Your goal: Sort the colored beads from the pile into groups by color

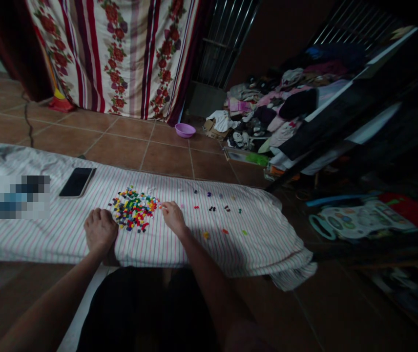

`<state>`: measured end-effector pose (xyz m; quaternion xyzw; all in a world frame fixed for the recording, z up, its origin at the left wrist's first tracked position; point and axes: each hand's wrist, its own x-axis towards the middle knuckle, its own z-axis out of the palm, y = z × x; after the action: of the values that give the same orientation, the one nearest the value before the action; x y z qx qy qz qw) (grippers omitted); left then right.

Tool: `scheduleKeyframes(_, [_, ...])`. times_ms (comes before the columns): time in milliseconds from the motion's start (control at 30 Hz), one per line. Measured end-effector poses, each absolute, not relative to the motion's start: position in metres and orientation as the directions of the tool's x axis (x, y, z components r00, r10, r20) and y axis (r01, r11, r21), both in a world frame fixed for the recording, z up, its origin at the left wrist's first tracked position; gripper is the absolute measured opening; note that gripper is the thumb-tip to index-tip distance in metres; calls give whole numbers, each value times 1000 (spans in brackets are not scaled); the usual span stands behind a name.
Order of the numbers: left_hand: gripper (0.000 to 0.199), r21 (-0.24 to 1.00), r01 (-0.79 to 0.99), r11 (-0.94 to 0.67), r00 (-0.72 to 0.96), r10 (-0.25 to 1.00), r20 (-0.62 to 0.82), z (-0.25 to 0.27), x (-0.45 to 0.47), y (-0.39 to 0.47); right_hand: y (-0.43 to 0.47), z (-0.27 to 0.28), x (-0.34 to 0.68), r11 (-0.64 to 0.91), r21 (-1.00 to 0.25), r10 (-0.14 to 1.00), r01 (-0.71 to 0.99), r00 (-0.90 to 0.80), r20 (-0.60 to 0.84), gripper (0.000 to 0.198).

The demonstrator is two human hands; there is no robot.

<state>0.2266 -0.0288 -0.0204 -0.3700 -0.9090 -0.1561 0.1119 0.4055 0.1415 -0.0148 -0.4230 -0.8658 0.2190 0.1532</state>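
A dense heap of small, brightly coloured plastic pieces (134, 208) lies on the striped cloth (150, 252). Their exact kind is too small to make out. My left hand (101, 229) rests on the cloth against the heap's left side, fingers curled under, with nothing seen in it. At the heap's right edge is my right hand (173, 216), thumb and fingertips pinched together; what they hold, if anything, is too small to name. Right of it lie little separate groups sorted by colour, among them black pieces (212, 209), yellow pieces (206, 235), orange pieces (225, 231) and green pieces (244, 232).
A dark-screened phone (77, 182) lies left of the heap, and a blurred-out patch covers the cloth's far left. Beyond the table, a purple basin (185, 130) stands on the tiled floor before a floral curtain (117, 58). Piled clothes (267, 107) fill the back right.
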Motion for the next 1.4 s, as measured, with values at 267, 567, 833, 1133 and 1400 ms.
scheduleKeyframes(267, [31,229,711,664,-698,632,335,-26,224,-30,128,-12,386,473,-403,863,784,-504,33,21])
scheduleKeyframes(567, [37,230,685,691,-723,606,331,-24,227,-28,124,-15,385,467,-397,872,790,-487,55,22])
scheduleKeyframes(833, [39,193,677,710,-732,621,282,-14,231,-29,128,-16,398,489,-486,852,724,-517,87,26])
scheduleKeyframes(1133, [36,164,692,703,-715,635,294,-15,230,-29,141,-18,423,457,-635,868,622,-468,167,29])
scheduleKeyframes(1400, [32,204,708,676,-700,635,328,-23,228,-31,150,-23,462,468,-675,874,570,-414,256,26])
